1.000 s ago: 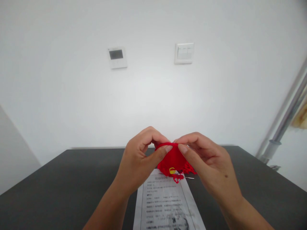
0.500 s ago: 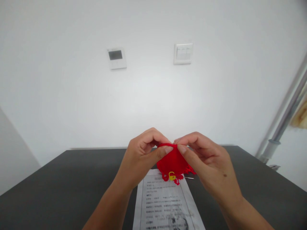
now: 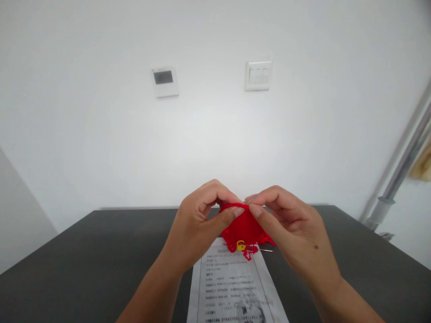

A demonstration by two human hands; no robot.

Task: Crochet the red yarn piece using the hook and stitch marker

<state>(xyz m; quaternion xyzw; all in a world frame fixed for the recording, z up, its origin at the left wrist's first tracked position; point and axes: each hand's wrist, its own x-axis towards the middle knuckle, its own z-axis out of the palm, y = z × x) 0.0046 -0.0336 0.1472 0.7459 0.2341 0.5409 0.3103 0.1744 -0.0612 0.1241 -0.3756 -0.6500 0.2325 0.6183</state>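
Note:
A red piece of crochet work (image 3: 243,229) hangs between my two hands, above the far end of a printed sheet. My left hand (image 3: 206,211) pinches its upper edge between thumb and forefinger. Right beside it, my right hand (image 3: 288,220) pinches the same edge, with the thumb tips close together. A yellow stitch marker (image 3: 241,245) is clipped at the lower edge, near loose red loops. Below and to the right, a thin metal hook or needle (image 3: 266,250) shows in part; its other end is hidden by the red yarn.
The printed paper sheet (image 3: 232,287) lies on the dark table (image 3: 134,242) under my hands. On the white wall behind are a thermostat panel (image 3: 164,82) and a light switch (image 3: 258,76). A grey pipe (image 3: 404,161) runs along the right side.
Both hands keep their pinch on the edge. The lower part of the red crochet work and the yellow marker have shifted and turned slightly.

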